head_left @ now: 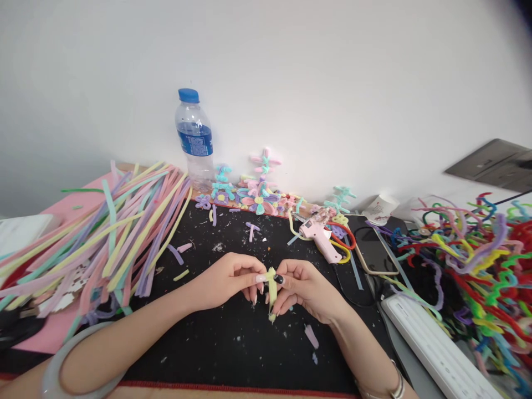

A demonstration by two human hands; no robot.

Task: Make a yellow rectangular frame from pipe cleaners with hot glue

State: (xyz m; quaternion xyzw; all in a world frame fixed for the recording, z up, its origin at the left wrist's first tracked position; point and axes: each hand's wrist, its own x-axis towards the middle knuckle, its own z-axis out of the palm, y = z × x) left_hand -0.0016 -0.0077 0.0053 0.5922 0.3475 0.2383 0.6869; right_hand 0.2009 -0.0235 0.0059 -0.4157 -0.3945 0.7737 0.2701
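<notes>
Over the black mat [233,354], a short pale yellow fuzzy piece [272,291] is pinched between my two hands. The thumb and fingers of my left hand [245,277] close on its upper left side. My right hand [297,285], with a dark thumbnail, grips its upper right side. The piece hangs downward and has a small cross part at its top. A purple T-shaped piece [251,230] lies on the mat beyond my hands. Near my right wrist lies a small lilac piece [311,336].
Pastel fuzzy strips [124,233] pile up at left. A bottle [194,138] and fuzzy flower pieces [260,197] stand by the wall. A pink glue gun [322,238], a phone [376,249], a power strip [436,343] and tangled bright stems [494,266] lie at right.
</notes>
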